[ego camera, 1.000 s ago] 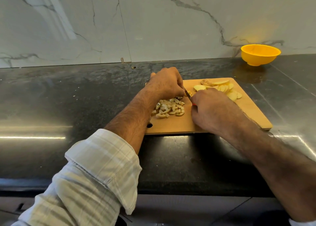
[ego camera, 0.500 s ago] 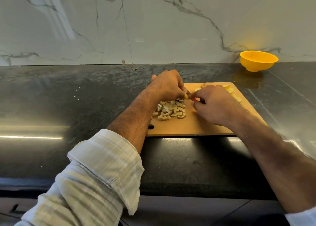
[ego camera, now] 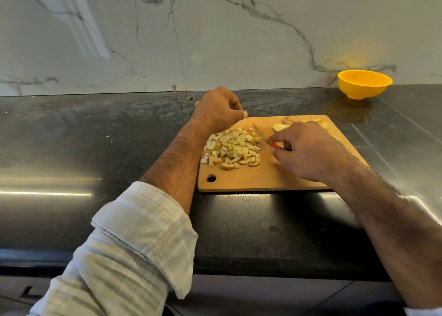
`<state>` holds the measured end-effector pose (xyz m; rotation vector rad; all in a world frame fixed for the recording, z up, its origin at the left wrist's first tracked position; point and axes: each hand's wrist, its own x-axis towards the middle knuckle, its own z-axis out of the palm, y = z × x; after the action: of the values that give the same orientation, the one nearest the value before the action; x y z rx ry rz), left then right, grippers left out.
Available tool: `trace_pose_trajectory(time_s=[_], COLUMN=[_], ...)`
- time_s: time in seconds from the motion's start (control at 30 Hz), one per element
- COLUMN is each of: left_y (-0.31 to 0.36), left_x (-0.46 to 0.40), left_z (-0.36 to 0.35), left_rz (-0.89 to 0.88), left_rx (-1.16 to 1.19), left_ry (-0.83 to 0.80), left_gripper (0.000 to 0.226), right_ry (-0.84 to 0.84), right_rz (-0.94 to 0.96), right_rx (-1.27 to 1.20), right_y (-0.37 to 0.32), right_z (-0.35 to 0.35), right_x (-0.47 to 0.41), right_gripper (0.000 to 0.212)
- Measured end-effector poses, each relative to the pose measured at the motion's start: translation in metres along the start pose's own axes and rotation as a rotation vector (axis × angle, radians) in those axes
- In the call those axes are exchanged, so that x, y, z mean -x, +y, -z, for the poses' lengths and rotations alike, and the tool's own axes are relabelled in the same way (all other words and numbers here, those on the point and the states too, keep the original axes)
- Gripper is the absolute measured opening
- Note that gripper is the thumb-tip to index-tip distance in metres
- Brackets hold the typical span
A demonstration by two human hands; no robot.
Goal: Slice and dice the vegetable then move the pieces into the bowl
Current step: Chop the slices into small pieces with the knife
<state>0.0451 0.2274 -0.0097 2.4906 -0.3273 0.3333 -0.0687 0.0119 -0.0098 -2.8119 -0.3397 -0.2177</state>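
Black counter, yellow bowl — inside hidden

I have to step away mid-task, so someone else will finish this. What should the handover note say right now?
Left hand: raised over the cutting board's far left corner, fingers curled, seemingly holding nothing.
Right hand: grip on the knife, red handle in the fist, blade pointing toward the diced pile.
Done: a good heap of diced pieces sits on the left part of the board.
Left: several uncut slices lie at the board's far side, partly hidden by the right hand; dice them. The yellow bowl stands off the board at the far right by the wall; no pieces can be seen in it, so everything must be moved there.
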Motion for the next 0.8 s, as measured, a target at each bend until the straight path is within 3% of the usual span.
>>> trace_pose_trajectory(time_s=[0.1,0.27,0.43,0.5,0.8], left_y=[-0.001,0.000,0.007,0.019,0.069], left_x=[-0.001,-0.001,0.001,0.004,0.000], left_z=[-0.002,-0.006,-0.011,-0.019,-0.056], left_rz=[0.008,-0.011,-0.049,-0.101,-0.189], left_rx=[-0.020,-0.058,-0.078,-0.137,-0.273], left_ry=[0.017,0.023,0.037,-0.016,-0.338], left_gripper=[0.020,0.022,0.016,0.014,0.048], right_ry=[0.027,-0.038,0.215,0.241,0.338], right_rz=[-0.078,0.035,-0.135,-0.186,-0.254], right_rx=[0.073,0.015,-0.010,0.007,-0.004], right_y=[0.005,0.001,0.023,0.028,0.030], right_z=[0.003,0.003,0.010,0.012,0.015], right_x=[-0.002,-0.002,-0.008,-0.007,-0.003], right_gripper=[0.040,0.036,0.029,0.028,0.027])
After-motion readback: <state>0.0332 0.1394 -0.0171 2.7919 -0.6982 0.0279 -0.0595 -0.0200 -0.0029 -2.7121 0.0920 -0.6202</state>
